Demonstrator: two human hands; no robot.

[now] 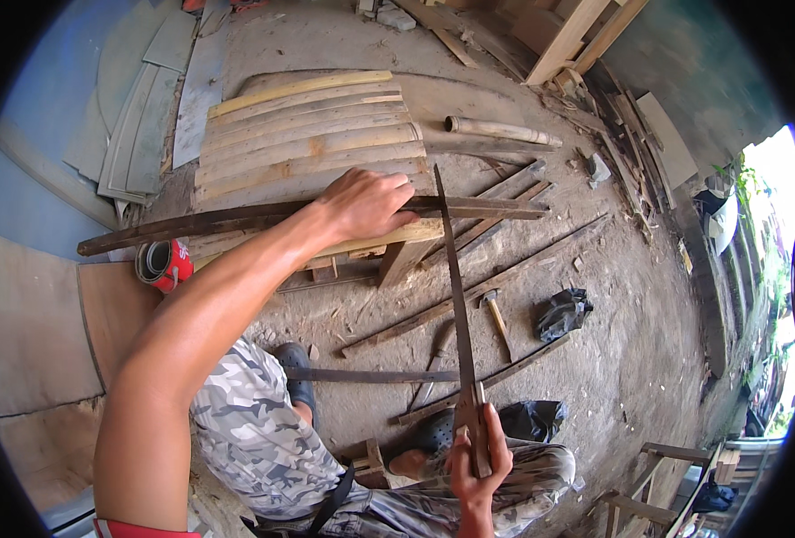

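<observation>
Your left arm (pixel 236 296) is nearest to the camera, and it reaches from the lower left across to the surface (pixel 312 148), which is made of pale wooden slats. At the end of this arm, your left hand (pixel 368 202) has its fingers curled over the dark wooden strip (pixel 254 212) and is clamped on it, close to the near right corner of the surface. The strip lies along the near edge; its long end passes beyond the left edge, and its short end passes beyond the right edge.

Your right hand (pixel 483 462) is closed around the handle of the saw (pixel 458 300), below the near edge. The blade points away from you and crosses the strip just to the right of your left hand, beside the right edge of the surface. I cannot tell if the teeth touch the wood.

Near the left near corner you have a red can (pixel 175 263), partly hidden by your arm. On the floor (pixel 630 359), beyond the right edge, lies a tube (pixel 505 132) of light brown colour. Nearer to you, a long dark batten (pixel 415 316) lies slanting, with a hammer (pixel 499 325) beside it and a black plastic bag (pixel 562 314) farther to the right.
</observation>
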